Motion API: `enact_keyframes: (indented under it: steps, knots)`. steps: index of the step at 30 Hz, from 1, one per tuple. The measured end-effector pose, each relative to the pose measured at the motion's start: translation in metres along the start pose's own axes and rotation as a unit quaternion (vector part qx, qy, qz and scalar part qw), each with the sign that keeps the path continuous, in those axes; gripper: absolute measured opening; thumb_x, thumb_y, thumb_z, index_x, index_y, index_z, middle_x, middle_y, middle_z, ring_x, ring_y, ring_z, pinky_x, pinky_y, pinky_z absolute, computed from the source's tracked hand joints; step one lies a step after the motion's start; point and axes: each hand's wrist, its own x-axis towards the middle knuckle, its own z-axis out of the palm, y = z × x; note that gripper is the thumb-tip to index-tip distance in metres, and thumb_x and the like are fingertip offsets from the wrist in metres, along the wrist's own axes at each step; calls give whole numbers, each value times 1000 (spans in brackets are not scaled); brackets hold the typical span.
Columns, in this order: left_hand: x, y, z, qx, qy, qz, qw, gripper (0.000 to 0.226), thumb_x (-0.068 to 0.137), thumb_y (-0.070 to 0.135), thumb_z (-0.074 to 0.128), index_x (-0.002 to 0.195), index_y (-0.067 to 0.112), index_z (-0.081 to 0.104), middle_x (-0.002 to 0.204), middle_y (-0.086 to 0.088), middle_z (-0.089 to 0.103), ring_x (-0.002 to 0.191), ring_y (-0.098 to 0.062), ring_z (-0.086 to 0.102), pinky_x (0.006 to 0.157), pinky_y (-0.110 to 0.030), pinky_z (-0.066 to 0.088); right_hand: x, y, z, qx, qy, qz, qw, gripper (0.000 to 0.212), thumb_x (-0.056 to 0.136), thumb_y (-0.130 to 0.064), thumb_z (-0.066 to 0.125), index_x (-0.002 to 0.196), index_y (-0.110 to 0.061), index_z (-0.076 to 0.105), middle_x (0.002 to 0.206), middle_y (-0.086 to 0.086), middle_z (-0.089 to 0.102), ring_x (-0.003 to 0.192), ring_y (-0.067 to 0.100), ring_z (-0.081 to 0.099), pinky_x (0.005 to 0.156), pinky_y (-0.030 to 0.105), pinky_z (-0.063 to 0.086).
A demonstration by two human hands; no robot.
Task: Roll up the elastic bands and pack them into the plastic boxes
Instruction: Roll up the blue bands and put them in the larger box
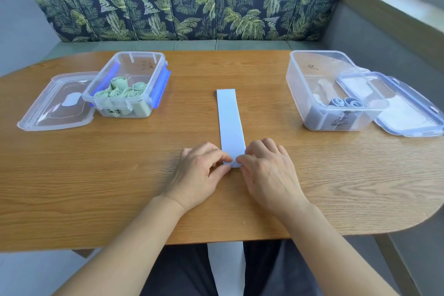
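While the pale blue elastic band (229, 118) lies flat, lengthwise at table (96, 175) centre, left hand (201, 172) and right hand (268, 173) both pinch its near end, fingers curled; green rolls (122, 90) sit in the left box (134, 60), blue-grey rolls (346, 103) in the right box (310, 84); left lid (55, 103) and right lid (403, 113) lie off, beside their boxes

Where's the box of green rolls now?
Head view: the box of green rolls stands open, far left on the table, its lid lying just left of it.
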Motion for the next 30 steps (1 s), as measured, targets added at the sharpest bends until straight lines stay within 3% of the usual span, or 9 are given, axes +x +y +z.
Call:
enact_keyframes:
  steps: [6, 14, 17, 22, 27, 30]
  knots:
    - [5, -1, 2, -20, 5, -8, 1000, 22, 87, 38, 55, 94, 26, 72, 85, 16, 58, 76, 2, 50, 84, -27, 36, -2, 0, -2, 7, 14, 0, 1000, 27, 87, -20, 42, 81, -20, 68, 82, -6, 61, 81, 23, 53, 62, 32, 36]
    - [6, -1, 1, -13, -3, -12, 1000, 22, 88, 33, 62, 107, 26, 67, 86, 21, 49, 76, -1, 50, 81, -24, 35, 8, 0, 3, -20, 5, 10, 1000, 17, 78, -17, 54, 72, -20, 70, 71, -5, 60, 76, 22, 53, 60, 30, 35]
    - [6, 0, -1, -22, -8, -17, 1000, 21, 84, 23, 70, 102, 29, 63, 88, 23, 48, 76, 1, 52, 82, -23, 37, 10, 1, 3, -23, 4, 6, 1000, 17, 77, -16, 55, 71, -20, 70, 69, -6, 59, 74, 21, 53, 59, 29, 31]
    - [8, -2, 1, -36, -9, -32, 999, 13, 88, 21, 66, 101, 25, 68, 86, 24, 49, 71, 0, 50, 78, -23, 39, 14, 2, 6, -25, 6, 1, 1000, 16, 78, -14, 55, 66, -19, 66, 69, -4, 57, 71, 22, 49, 59, 29, 25]
    - [11, -4, 3, -46, 3, -34, 998, 11, 90, 22, 64, 99, 24, 70, 84, 20, 51, 67, 0, 47, 73, -25, 40, 9, -1, 9, -11, 14, -9, 1000, 19, 83, -14, 51, 86, -20, 68, 86, -3, 60, 76, 22, 52, 61, 30, 34]
    - [12, -5, 5, -52, 3, -36, 998, 11, 91, 24, 63, 100, 24, 71, 88, 15, 56, 70, -2, 49, 75, -29, 45, 10, 0, 11, 4, 16, -7, 1000, 21, 86, -16, 49, 86, -21, 69, 86, -5, 60, 77, 21, 52, 62, 30, 36]
